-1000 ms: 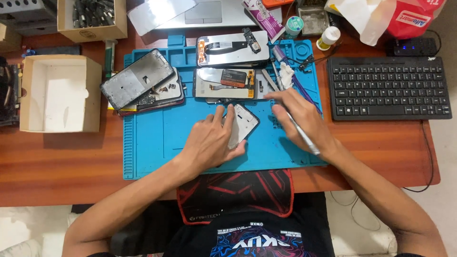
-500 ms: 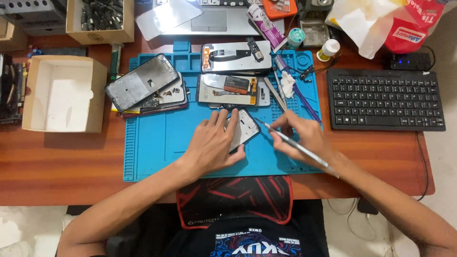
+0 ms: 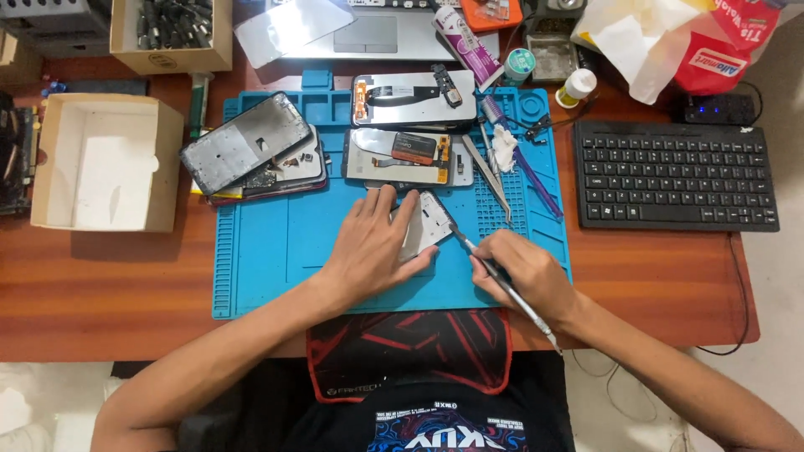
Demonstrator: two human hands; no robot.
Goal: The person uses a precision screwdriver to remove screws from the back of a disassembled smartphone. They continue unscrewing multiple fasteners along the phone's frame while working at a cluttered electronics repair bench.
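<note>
Left hand (image 3: pixel 377 251) lies flat on the phone (image 3: pixel 429 222), fingers spread, pinning it to the blue mat (image 3: pixel 276 251) near mat centre. Right hand (image 3: pixel 523 272) pinches a thin metal tool (image 3: pixel 502 280), fingers pressed together around the shaft; the tip touches the phone's edge at 3 o'clock of it. Two opened phones (image 3: pixel 402 125) sit at 12 o'clock of the hands, a stack of screens (image 3: pixel 251 151) at 10 o'clock. Tweezers (image 3: pixel 490 176) lie at 1 o'clock. Keyboard (image 3: pixel 674 176) sits off the mat at 2 o'clock, white box (image 3: pixel 105 163) at 9 o'clock.
</note>
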